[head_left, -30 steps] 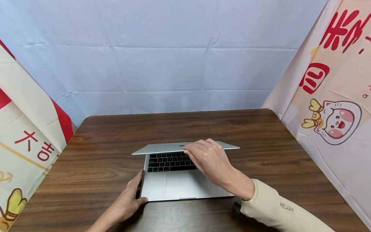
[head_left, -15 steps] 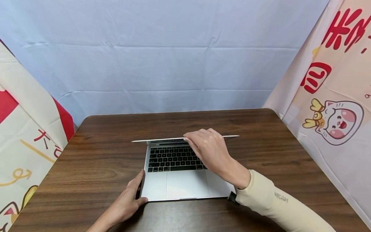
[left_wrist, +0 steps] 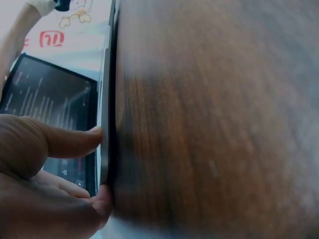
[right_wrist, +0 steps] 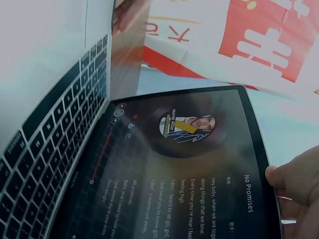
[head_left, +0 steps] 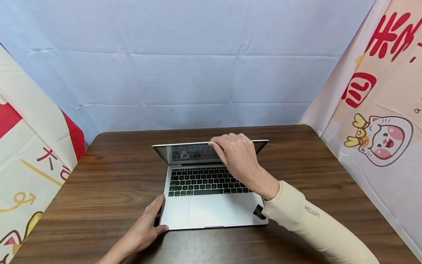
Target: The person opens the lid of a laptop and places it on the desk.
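A silver laptop sits on the wooden table with its lid raised part way. My right hand pinches the lid's top edge, thumb on the screen side and fingers behind. In the right wrist view, the lit screen shows song lyrics, a round picture and the title "No Promises". My left hand rests against the left side of the laptop base near its front corner. The left wrist view shows its thumb and a fingertip touching the base's edge, spaced apart.
The brown wooden table extends around the laptop. A pale blue cloth hangs behind it, and printed cloths flank both sides. A small black piece at the right cuff overlaps the laptop's palm rest in the head view.
My right hand has lifted the lid up and back, from low over the keyboard to a steeper tilt, exposing the screen and more keys. My left hand stays at the base's side.
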{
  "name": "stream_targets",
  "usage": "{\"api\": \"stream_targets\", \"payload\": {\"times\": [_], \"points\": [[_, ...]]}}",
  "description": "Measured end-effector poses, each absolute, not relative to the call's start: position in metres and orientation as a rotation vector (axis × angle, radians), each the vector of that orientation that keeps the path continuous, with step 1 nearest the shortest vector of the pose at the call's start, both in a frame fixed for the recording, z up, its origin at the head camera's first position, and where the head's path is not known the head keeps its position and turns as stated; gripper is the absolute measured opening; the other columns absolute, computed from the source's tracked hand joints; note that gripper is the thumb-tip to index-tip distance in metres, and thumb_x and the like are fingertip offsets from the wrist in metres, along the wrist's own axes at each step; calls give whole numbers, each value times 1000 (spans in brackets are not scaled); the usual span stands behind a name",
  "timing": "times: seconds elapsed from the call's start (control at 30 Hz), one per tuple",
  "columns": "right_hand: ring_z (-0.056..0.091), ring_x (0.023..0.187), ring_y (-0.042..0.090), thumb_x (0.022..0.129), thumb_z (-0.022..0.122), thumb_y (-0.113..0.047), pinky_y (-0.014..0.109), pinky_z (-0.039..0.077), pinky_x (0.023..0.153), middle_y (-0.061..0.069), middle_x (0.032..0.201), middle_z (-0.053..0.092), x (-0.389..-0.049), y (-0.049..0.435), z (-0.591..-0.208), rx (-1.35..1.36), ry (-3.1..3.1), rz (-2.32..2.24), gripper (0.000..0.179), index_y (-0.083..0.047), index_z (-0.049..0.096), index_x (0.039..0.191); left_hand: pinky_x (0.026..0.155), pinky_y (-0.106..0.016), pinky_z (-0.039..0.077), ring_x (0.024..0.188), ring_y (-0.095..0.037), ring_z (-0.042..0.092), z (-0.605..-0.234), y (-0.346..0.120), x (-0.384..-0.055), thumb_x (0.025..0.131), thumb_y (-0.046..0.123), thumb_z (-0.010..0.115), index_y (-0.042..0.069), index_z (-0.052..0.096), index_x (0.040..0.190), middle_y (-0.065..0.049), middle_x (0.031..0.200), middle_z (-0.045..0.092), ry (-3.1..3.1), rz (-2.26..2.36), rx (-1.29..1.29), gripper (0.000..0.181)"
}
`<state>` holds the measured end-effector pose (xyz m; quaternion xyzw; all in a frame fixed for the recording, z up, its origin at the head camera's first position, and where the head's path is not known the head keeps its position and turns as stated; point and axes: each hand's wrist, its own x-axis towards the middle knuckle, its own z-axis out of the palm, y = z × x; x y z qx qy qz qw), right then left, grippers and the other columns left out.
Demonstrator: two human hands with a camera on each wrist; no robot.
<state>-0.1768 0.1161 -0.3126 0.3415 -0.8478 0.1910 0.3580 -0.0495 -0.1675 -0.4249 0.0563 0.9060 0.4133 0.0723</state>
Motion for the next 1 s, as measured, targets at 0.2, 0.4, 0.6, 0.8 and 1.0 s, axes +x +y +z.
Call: {"api": "stream_targets", "payload": {"times": [0.2, 0.4, 0.6, 0.8, 1.0], "points": [[67, 68, 22, 104, 64, -25, 37, 45, 59, 4, 87, 77, -190, 115, -307, 856, -2214, 494, 23, -12, 82, 99, 97, -44, 53, 124, -37, 58, -425, -167, -51, 82, -11, 79, -9, 31, 157, -30, 161, 30, 2696, 1268, 147, 89], [62, 61, 19, 105, 63, -27, 34, 38, 54, 4, 85, 77, -200, 113, -301, 843, -2251, 494, 24, -13, 82, 103, 97, -45, 53, 120, -36, 61, -426, -168, -52, 83, -10, 79, -9, 30, 157, -29, 162, 29, 2683, 1277, 134, 89], [61, 60, 19, 105, 63, -28, 34, 43, 54, 4, 85, 77, -209, 111, -297, 829, -2302, 528, 24, -13, 82, 104, 97, -45, 53, 122, -36, 60, -425, -169, -52, 83, -9, 80, -11, 31, 156, -29, 163, 28, 2680, 1258, 119, 88], [57, 54, 16, 104, 64, -29, 33, 44, 49, 5, 86, 77, -217, 110, -293, 804, -2353, 583, 25, -12, 82, 106, 97, -45, 53, 121, -35, 61, -425, -169, -53, 83, -8, 80, -12, 32, 155, -29, 162, 28, 2683, 1229, 117, 87], [55, 53, 14, 103, 66, -27, 33, 43, 54, 8, 95, 78, -226, 111, -290, 808, -2394, 725, 24, -10, 82, 107, 98, -45, 53, 123, -36, 59, -425, -168, -53, 83, -8, 80, -14, 33, 154, -29, 162, 29, 2678, 1232, 129, 85]]}}
